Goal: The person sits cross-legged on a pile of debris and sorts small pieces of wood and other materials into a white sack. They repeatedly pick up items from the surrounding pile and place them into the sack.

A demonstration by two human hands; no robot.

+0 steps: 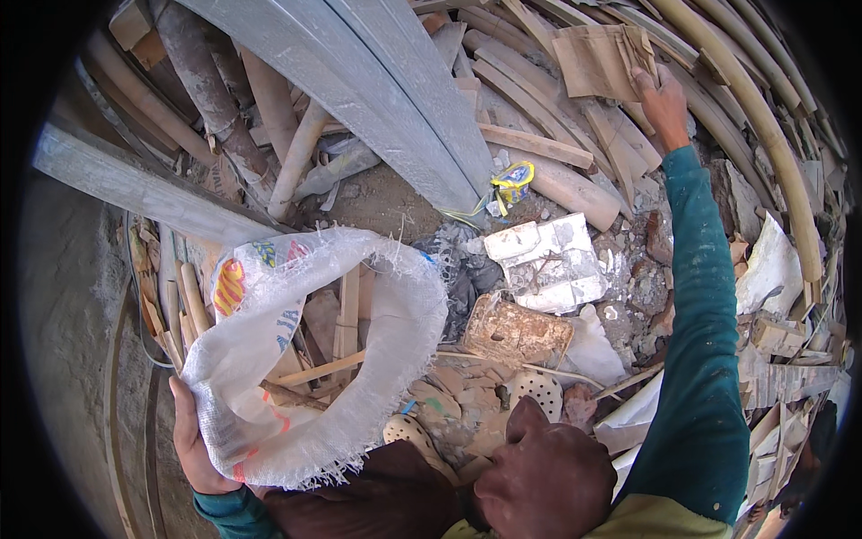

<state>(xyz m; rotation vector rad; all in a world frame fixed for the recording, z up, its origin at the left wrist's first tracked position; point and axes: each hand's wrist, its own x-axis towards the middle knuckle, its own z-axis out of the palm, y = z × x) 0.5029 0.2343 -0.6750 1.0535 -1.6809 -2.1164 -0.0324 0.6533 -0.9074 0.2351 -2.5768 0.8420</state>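
Note:
My left hand point(191, 440) grips the rolled rim of a white woven sack point(404, 332) at its lower left. The sack's mouth gapes upward with frayed threads round its edge, and wood scraps point(348, 314) show inside. My right arm reaches to the far right, over the pile of wood. There my right hand point(663, 101) is closed on the right edge of a flat, brown, ragged-edged piece that looks like cardboard point(593, 61); its exact material is hard to tell.
Long grey metal channels point(359, 81) slant across the top. Thick round poles point(287, 166) stand at the left, with wood strips point(530, 99) heaped at the right. Dirty white foam point(548, 260), a yellow wrapper point(513, 181) and rubble lie mid-ground. My perforated clogs point(537, 395) rest among scraps.

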